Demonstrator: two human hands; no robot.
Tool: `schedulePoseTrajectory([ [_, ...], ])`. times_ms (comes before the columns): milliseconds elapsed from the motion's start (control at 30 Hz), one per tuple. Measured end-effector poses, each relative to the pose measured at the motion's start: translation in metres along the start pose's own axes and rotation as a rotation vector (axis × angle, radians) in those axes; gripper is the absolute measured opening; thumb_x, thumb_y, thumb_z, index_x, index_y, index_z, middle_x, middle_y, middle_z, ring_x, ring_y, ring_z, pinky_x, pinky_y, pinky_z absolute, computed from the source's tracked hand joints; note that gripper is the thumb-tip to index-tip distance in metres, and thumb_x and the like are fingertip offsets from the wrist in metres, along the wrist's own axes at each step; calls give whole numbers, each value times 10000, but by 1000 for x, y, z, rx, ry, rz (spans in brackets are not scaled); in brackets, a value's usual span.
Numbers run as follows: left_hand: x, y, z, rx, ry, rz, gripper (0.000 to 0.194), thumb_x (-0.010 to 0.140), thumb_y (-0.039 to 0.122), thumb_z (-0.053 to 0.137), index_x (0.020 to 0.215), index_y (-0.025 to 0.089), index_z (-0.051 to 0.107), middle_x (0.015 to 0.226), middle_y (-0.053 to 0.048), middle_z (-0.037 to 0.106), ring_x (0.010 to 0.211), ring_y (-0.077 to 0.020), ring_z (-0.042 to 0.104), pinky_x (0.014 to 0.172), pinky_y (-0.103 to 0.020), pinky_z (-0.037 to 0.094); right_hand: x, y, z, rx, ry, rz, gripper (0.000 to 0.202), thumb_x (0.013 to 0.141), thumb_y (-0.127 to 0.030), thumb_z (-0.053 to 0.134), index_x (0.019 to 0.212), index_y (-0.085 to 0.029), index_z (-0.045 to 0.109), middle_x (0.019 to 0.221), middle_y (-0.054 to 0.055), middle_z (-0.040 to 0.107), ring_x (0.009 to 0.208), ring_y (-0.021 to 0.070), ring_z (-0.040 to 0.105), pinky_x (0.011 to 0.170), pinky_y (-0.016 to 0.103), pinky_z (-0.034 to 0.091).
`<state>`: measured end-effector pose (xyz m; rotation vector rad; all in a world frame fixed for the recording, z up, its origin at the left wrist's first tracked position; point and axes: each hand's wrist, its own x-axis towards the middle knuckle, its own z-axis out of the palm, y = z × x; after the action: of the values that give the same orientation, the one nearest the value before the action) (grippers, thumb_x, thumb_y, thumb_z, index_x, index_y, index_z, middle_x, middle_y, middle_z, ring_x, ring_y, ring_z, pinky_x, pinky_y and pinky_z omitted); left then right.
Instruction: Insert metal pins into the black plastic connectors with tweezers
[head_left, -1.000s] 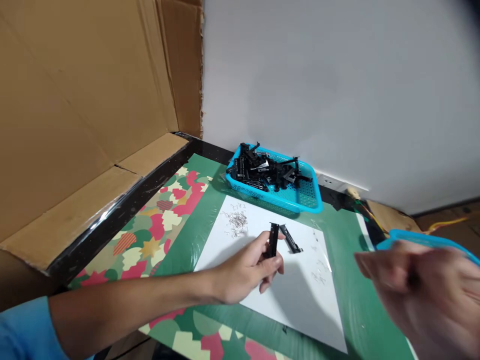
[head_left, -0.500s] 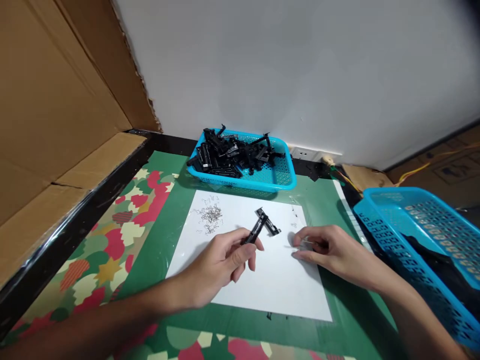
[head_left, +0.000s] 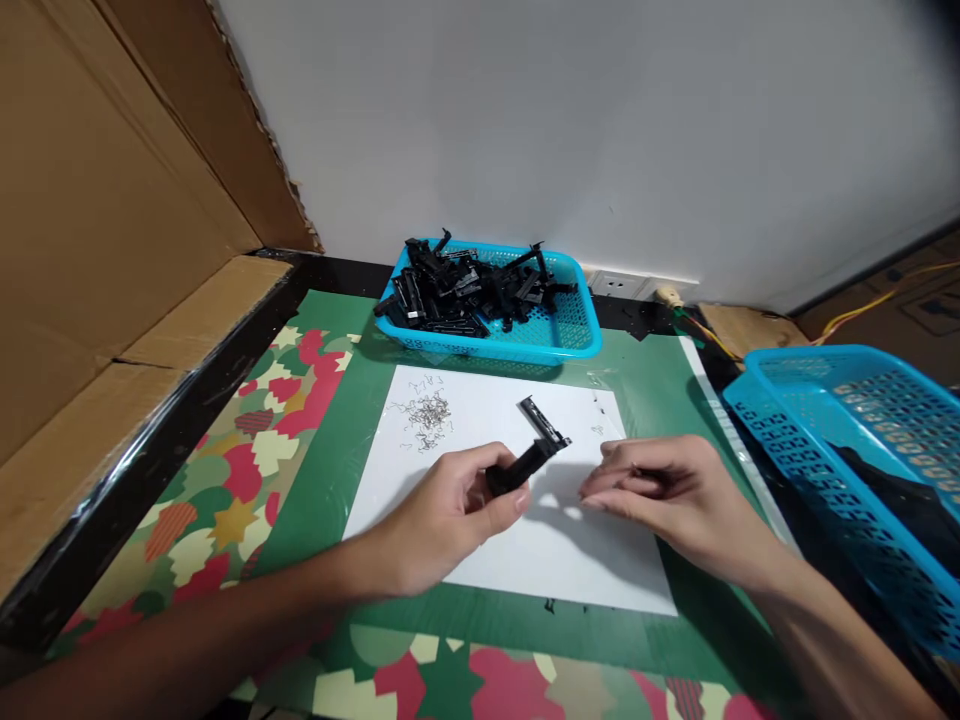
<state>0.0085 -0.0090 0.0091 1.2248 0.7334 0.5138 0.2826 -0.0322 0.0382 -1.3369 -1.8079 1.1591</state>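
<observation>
My left hand (head_left: 442, 515) is closed around a narrow black plastic part (head_left: 523, 468), which it holds tilted over the white paper (head_left: 495, 400). Just beyond its tip, a similar black plastic piece (head_left: 541, 420) lies on the sheet. To the right, my right hand (head_left: 675, 490) hovers low over the paper's edge, thumb and fingers pinched together. Whatever those fingers may hold is too small or hidden to make out. A pile of small bent metal wires (head_left: 429, 415) is spread on the paper's upper left.
Behind the paper stands a blue basket (head_left: 510, 350) heaped with black plastic parts. Another blue basket (head_left: 765, 400) holding something black is at the right. Cardboard (head_left: 90, 180) walls the left side; a power socket (head_left: 616, 284) sits at the back wall.
My left hand has turned the black part, so a smooth side now shows and its tip points further right. The thumb and fingers of my right hand have drawn closer together.
</observation>
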Motion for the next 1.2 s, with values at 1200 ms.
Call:
schedulePoseTrajectory([
  [1200,-3,6,4,-295,13,-40,378,949,496,771,1040,152,647,807,32,455,616,-69,321,569,-242,252,0,-14,59,52,294,-24,201,963,-391,772,892,-209,817,590,-23,535,516,106,428,461,229,334],
])
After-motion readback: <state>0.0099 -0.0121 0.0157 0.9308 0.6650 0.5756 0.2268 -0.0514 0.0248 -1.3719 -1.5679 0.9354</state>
